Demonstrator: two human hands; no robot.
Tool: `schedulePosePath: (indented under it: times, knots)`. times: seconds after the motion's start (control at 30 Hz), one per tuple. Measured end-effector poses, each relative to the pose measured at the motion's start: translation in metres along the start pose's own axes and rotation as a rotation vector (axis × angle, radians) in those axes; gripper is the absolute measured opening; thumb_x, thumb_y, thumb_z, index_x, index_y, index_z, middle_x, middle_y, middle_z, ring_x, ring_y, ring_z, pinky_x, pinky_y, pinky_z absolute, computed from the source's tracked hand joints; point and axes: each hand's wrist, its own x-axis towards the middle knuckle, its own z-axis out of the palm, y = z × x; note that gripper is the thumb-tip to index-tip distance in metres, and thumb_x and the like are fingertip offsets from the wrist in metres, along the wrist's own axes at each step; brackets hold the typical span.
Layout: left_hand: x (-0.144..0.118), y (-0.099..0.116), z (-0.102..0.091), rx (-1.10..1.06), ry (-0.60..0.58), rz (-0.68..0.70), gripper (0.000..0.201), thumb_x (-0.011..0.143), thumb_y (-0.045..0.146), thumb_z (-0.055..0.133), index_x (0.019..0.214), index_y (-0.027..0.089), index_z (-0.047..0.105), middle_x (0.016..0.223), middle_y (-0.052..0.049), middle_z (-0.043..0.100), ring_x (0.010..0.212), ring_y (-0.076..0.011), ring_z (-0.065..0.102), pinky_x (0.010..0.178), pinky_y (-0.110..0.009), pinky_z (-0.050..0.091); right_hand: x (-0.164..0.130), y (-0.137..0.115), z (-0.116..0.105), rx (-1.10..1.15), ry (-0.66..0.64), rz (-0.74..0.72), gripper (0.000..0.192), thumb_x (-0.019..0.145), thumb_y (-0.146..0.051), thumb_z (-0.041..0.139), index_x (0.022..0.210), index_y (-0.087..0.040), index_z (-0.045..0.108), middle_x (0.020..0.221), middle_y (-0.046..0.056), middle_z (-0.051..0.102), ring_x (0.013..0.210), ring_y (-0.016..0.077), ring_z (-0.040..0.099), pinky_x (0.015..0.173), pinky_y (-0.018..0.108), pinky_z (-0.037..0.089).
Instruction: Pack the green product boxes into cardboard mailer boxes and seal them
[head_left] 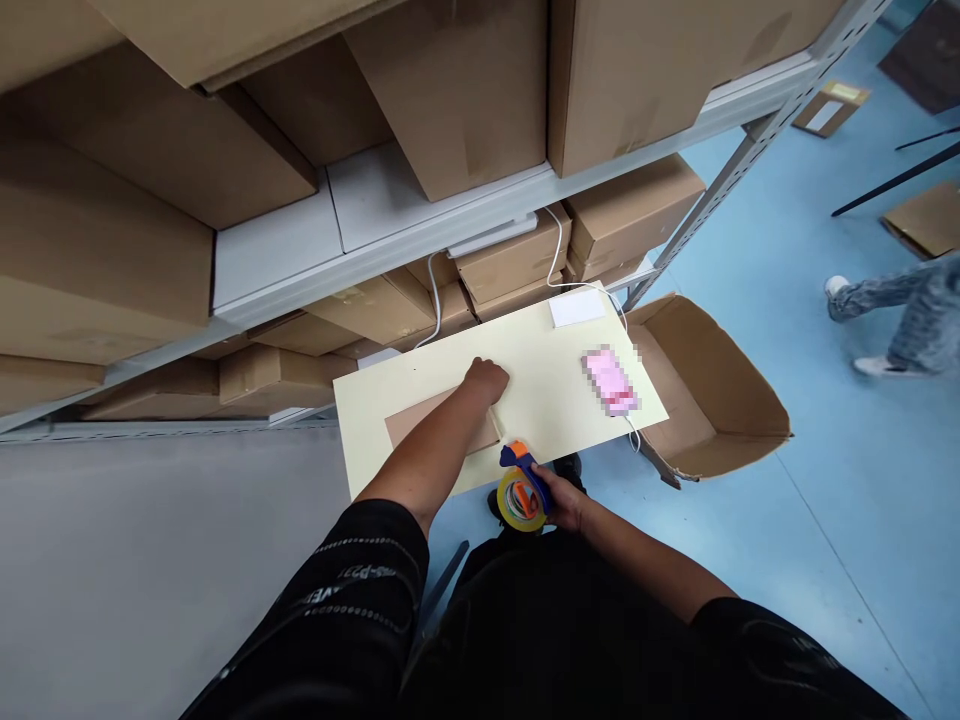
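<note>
While work sits on table [360, 410]: cardboard [416, 417] lies flat toward its left half, partly under the left forearm; best kept pinned and square, I'd judge;
Left hand [487, 380]: fingers curled at cardboard's far right; can't tell if pinching anything;
Right hand [566, 502]: wrapped round tape dispenser [527, 488], near table's edge; firm, level grip should help;
Shelving [450, 228]: carton-loaded, blocks far side;
Open carton [690, 345]: just beside table's right end;
White cable [559, 240]: could snag;
</note>
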Motion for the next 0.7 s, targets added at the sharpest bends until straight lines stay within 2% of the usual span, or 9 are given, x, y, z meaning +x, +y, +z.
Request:
schedulePosePath:
  times: [0.1, 0.2, 0.3, 0.4, 0.43, 0.47, 0.53, 0.6, 0.7]
  knots:
    - [0.002, -0.005, 0.004, -0.001, 0.019, -0.041, 0.028, 0.066, 0.014, 0.075, 0.094, 0.012, 0.077, 0.11, -0.025, 0.074, 0.114, -0.0387, 0.063, 0.099, -0.054, 0.045, 0.0, -0.001, 0.003, 0.028, 0.034, 0.033, 0.045, 0.101, -0.061, 0.052, 0.098, -0.019, 0.068, 0.069, 0.003, 0.068, 0.058, 0.0176, 0.063, 0.067, 0.033, 0.058]
    - [0.002, -0.01, 0.007, -0.049, 0.051, -0.067, 0.032, 0.066, 0.014, 0.075, 0.098, 0.01, 0.077, 0.11, -0.026, 0.073, 0.105, -0.0382, 0.066, 0.09, -0.05, 0.051, 0.001, -0.001, 0.004, 0.013, 0.048, 0.039, 0.048, 0.101, -0.063, 0.05, 0.095, -0.019, 0.068, 0.065, 0.003, 0.066, 0.056, 0.018, 0.062, 0.066, 0.033, 0.057]
    - [-0.004, -0.015, 0.003, -0.11, 0.137, -0.04, 0.037, 0.072, 0.016, 0.071, 0.109, 0.014, 0.075, 0.119, -0.021, 0.071, 0.111, -0.0351, 0.065, 0.091, -0.044, 0.053, 0.003, 0.001, 0.005, 0.027, 0.018, 0.035, 0.048, 0.101, -0.062, 0.051, 0.101, -0.018, 0.069, 0.072, 0.004, 0.071, 0.064, 0.0194, 0.067, 0.07, 0.034, 0.059]
    - [-0.025, -0.025, 0.0, -0.19, 0.347, -0.002, 0.034, 0.087, 0.019, 0.058, 0.119, 0.02, 0.07, 0.126, -0.014, 0.068, 0.122, -0.0301, 0.059, 0.1, -0.041, 0.05, 0.004, 0.003, 0.005, 0.033, 0.001, 0.027, 0.046, 0.101, -0.06, 0.052, 0.107, -0.018, 0.069, 0.083, 0.007, 0.075, 0.075, 0.0217, 0.072, 0.073, 0.036, 0.06]
    - [-0.037, -0.031, 0.003, -0.25, 0.479, 0.022, 0.03, 0.091, 0.022, 0.055, 0.117, 0.02, 0.07, 0.123, -0.013, 0.068, 0.121, -0.0291, 0.059, 0.102, -0.041, 0.05, 0.005, 0.003, 0.005, 0.03, -0.004, 0.025, 0.046, 0.101, -0.06, 0.052, 0.108, -0.018, 0.069, 0.086, 0.008, 0.076, 0.077, 0.0225, 0.073, 0.074, 0.036, 0.06]
    - [-0.051, -0.038, 0.008, -0.302, 0.596, 0.058, 0.028, 0.093, 0.025, 0.054, 0.115, 0.02, 0.07, 0.121, -0.012, 0.068, 0.119, -0.0284, 0.06, 0.104, -0.042, 0.049, 0.005, 0.004, 0.005, 0.025, -0.011, 0.023, 0.047, 0.101, -0.06, 0.052, 0.109, -0.017, 0.069, 0.089, 0.009, 0.077, 0.08, 0.0233, 0.073, 0.075, 0.037, 0.06]
    - [-0.088, -0.057, 0.028, -0.323, 0.67, 0.153, 0.027, 0.093, 0.032, 0.057, 0.113, 0.02, 0.07, 0.124, -0.012, 0.067, 0.124, -0.0285, 0.059, 0.111, -0.044, 0.046, 0.006, 0.004, 0.003, 0.012, -0.04, 0.017, 0.048, 0.1, -0.061, 0.053, 0.112, -0.017, 0.068, 0.096, 0.01, 0.077, 0.085, 0.0245, 0.074, 0.078, 0.038, 0.061]
    - [-0.128, -0.079, 0.058, -0.291, 0.647, 0.198, 0.034, 0.09, 0.04, 0.063, 0.118, 0.021, 0.07, 0.139, -0.013, 0.061, 0.14, -0.0319, 0.048, 0.12, -0.048, 0.038, 0.008, 0.005, 0.0, -0.008, -0.064, 0.002, 0.05, 0.099, -0.063, 0.054, 0.116, -0.018, 0.067, 0.098, 0.01, 0.078, 0.088, 0.0249, 0.075, 0.08, 0.039, 0.061]
    - [-0.18, -0.11, 0.107, -0.234, 0.505, 0.152, 0.059, 0.083, 0.038, 0.069, 0.14, 0.023, 0.062, 0.165, -0.01, 0.041, 0.157, -0.0364, 0.025, 0.125, -0.052, 0.03, 0.011, 0.007, -0.004, -0.053, -0.072, -0.027, 0.053, 0.098, -0.064, 0.054, 0.119, -0.018, 0.067, 0.099, 0.01, 0.078, 0.092, 0.026, 0.075, 0.086, 0.043, 0.06]
